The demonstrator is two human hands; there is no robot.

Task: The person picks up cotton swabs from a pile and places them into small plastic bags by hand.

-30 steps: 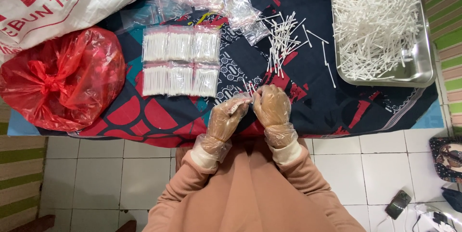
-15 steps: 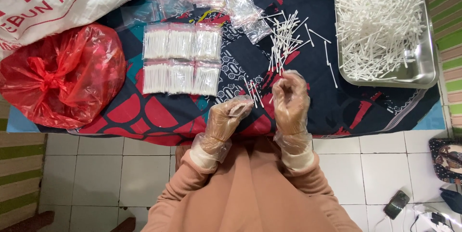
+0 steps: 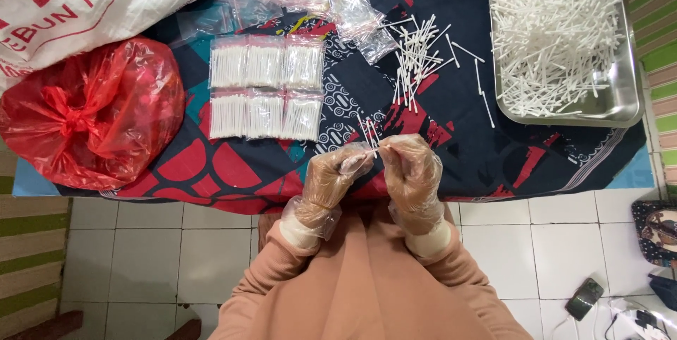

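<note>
Hands, left hand [image 3: 337, 174] & right hand [image 3: 411, 173], both pinching cotton swabs [image 3: 369, 135], packed bags [image 3: 266, 87] beside, steel tray [image 3: 620, 104] far right.

This looks like a home used for small packing work, done on the floor. The white tiled floor [image 3: 176, 255] lies under the gloved hands, and a patterned cloth [image 3: 451, 135] is spread just beyond them as a work surface. Far right of the hands stands a metal tray [image 3: 624, 100] of cotton swabs; to the left lie filled small bags [image 3: 266, 86] and a red plastic bag [image 3: 88, 114].
</note>
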